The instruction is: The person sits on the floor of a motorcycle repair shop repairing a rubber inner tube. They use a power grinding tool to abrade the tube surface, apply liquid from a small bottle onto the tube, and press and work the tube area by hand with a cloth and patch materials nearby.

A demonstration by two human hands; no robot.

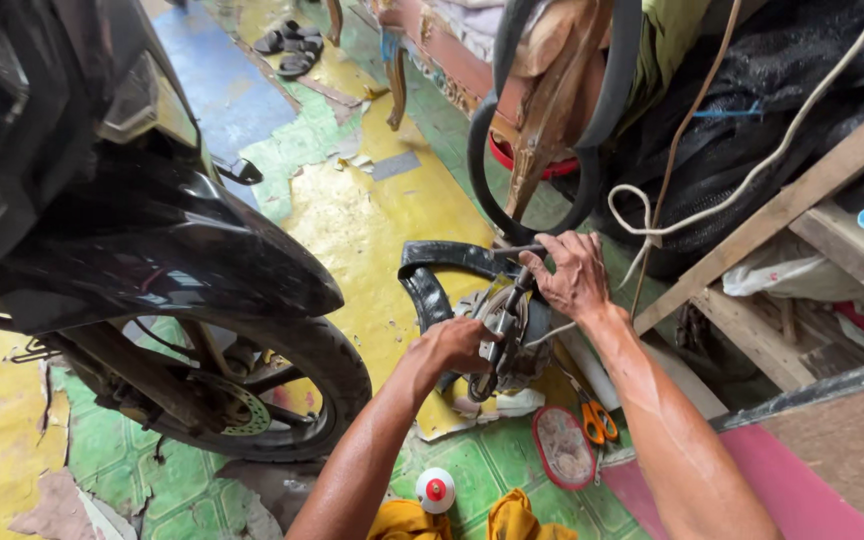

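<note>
A black motorcycle [142, 230] fills the left, its front wheel [282, 400] on the worn yellow-green floor [352, 220]. Right of the wheel sits a small metal machine [507, 335] with a black rubber strip [432, 280] curling around it. The left hand [452, 345] closes on the machine's near side; the right hand [574, 275] grips its top lever. Nearer lie an oval red-rimmed tray [564, 447], orange-handled scissors [594, 418] and a white bottle [436, 490].

One view only, from the person's head; it looks steeply down and forward over both forearms, close to the floor [372, 230]; a motorbike wheel [282, 400] fills the lower left, a wooden shelf [802, 200] the right edge; sandals [290, 48] lie far off at the top.
</note>
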